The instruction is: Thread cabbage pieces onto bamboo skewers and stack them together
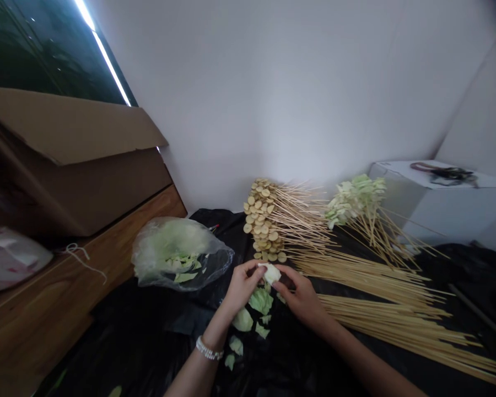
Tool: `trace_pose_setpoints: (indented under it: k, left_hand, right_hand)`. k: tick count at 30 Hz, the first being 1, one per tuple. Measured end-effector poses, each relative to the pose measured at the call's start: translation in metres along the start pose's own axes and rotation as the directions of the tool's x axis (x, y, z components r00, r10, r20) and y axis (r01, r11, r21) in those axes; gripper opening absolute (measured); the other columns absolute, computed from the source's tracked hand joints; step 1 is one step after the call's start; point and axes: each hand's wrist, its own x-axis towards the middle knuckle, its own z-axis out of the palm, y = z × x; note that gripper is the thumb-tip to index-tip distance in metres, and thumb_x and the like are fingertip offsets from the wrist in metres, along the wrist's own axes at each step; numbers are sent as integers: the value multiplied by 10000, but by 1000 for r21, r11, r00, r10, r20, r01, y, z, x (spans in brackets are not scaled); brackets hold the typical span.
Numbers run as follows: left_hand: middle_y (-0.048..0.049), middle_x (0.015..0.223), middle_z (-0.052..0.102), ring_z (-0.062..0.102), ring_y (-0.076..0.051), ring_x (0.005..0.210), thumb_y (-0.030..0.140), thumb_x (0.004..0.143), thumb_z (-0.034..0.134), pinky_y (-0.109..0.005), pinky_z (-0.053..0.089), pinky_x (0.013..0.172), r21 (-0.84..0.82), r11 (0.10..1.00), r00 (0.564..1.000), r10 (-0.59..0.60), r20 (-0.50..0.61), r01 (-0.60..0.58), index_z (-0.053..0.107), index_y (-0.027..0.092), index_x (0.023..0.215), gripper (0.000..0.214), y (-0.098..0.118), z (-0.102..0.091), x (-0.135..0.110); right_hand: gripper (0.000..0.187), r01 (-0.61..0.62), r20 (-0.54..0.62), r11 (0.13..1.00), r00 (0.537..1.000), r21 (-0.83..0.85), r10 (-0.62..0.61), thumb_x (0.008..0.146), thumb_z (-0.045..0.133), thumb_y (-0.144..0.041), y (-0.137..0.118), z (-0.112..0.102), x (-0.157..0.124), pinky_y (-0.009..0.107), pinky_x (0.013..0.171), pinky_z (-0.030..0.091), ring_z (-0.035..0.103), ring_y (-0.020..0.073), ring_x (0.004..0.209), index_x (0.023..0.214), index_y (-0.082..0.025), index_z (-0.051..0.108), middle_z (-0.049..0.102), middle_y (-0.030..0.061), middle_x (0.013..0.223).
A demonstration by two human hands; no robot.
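Your left hand (243, 286) and right hand (300, 298) both pinch a pale cabbage piece (270, 273) between fingertips; cabbage scraps (260, 301) lie below, bamboo skewers (380, 320) just rightward.

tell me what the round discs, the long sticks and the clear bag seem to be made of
The round discs look like sliced food, matte golden tan with darker rims; which food is unclear. The long sticks look like bamboo: pale, matte, thin and straight. The clear bag looks like thin plastic film, glossy and crinkled, with pale green leaf pieces showing through.
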Motion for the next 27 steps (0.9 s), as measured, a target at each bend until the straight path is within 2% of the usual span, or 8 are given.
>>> trace_pose_setpoints:
  k: [2, 5, 7, 11, 15, 20, 24, 27]
  left_hand:
    - [-22, 610, 621, 539, -120, 555, 512, 845, 556, -227, 432, 576, -83, 997, 1000, 4, 11, -3, 691, 95, 1034, 478, 4, -1, -1]
    - [-30, 725, 651, 570, -122, 635, 435, 762, 696, -226, 450, 628, -201, 980, 999, -7, 35, 14, 683, 120, 1044, 422, 9, -1, -2]
    - [-34, 769, 658, 578, -124, 662, 379, 704, 762, -228, 458, 643, -235, 971, 999, -23, 46, 33, 694, 123, 980, 382, 10, 0, -2]
    - [-31, 743, 651, 557, -110, 627, 374, 725, 744, -225, 451, 622, -241, 970, 999, -32, 33, 39, 705, 118, 908, 317, 7, 1, -2]
    - [-29, 752, 644, 555, -107, 622, 388, 740, 728, -228, 448, 623, -242, 969, 999, -40, 25, 45, 697, 118, 981, 364, 2, 2, 0]
    - [-14, 729, 618, 574, -127, 658, 431, 814, 642, -250, 456, 666, -186, 983, 999, 0, 52, 10, 560, 132, 1262, 545, 3, 3, -4]
    - [-62, 931, 664, 592, -155, 759, 409, 725, 741, -255, 456, 698, -25, 998, 992, 55, 110, -53, 525, 166, 1311, 670, 8, 6, -10]
    - [-55, 902, 677, 586, -157, 753, 379, 696, 770, -249, 448, 688, 85, 994, 994, 59, 96, -67, 552, 162, 1270, 651, 11, 8, -12]
  right_hand:
    - [347, -137, 64, 975, 990, 176, 127, 854, 569, -388, -5, -2, 1, 301, 719, 509, 637, 185, 830, 1138, -189, 591, 680, 63, 975]
    - [411, -263, 156, 892, 963, 368, 219, 842, 582, -466, -6, -5, 3, 280, 644, 493, 636, 171, 727, 1131, -174, 573, 678, 38, 813]
    - [450, -289, 171, 852, 956, 436, 237, 830, 597, -493, -4, -6, 3, 272, 627, 484, 636, 165, 700, 1152, -181, 557, 673, 26, 769]
    - [507, -279, 169, 819, 960, 502, 223, 789, 641, -504, 0, -6, 4, 273, 602, 483, 645, 169, 707, 1191, -210, 544, 670, 24, 818]
    - [545, -258, 129, 845, 966, 468, 223, 708, 731, -390, 0, -4, 6, 272, 615, 496, 649, 163, 729, 1192, -228, 537, 659, 19, 889]
    - [436, -164, -16, 930, 984, 328, 179, 726, 689, -313, -1, 0, 4, 294, 681, 512, 636, 151, 709, 1132, -211, 569, 649, 4, 818]
    - [385, -74, -54, 990, 995, 120, 81, 780, 633, -276, -2, -1, 0, 280, 644, 502, 622, 147, 695, 1154, -211, 573, 665, 21, 845]
    - [369, -11, -52, 1000, 999, 23, 12, 802, 603, -248, -4, -2, -1, 278, 640, 498, 616, 143, 682, 1167, -211, 569, 678, 33, 876]
